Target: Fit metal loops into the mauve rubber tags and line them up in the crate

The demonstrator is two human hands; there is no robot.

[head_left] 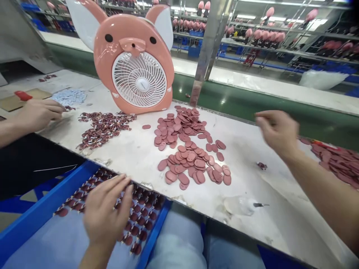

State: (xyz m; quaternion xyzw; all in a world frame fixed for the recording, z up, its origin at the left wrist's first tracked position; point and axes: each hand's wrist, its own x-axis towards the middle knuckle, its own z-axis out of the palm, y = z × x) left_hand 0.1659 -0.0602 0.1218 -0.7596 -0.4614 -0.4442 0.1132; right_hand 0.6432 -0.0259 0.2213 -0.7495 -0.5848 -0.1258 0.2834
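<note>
My left hand (108, 213) hovers over a blue tray (25, 222) at the table's near edge, its thumb and fingertips drawn close together. Whatever they pinch is too small to make out. Rows of dark red oval pieces with small attached parts (143, 224) lie in that tray. Raised above the table's right side, my right hand (277, 130) has its fingers pinched; what is in them is hidden. Between my hands are heaps of flat reddish oval discs (193, 160). A single small dark red part (261, 165) lies below my right hand, near a clear bottle with a thin metal tip (242, 205).
A pink pig-shaped fan (134, 63) stands at the back. Left of the discs is a pile of small dark parts (103, 129). A co-worker's hand (42, 114) works at far left beside pale blue pieces (70, 97). A metal post (206, 48) rises behind; more discs (336, 160) lie right.
</note>
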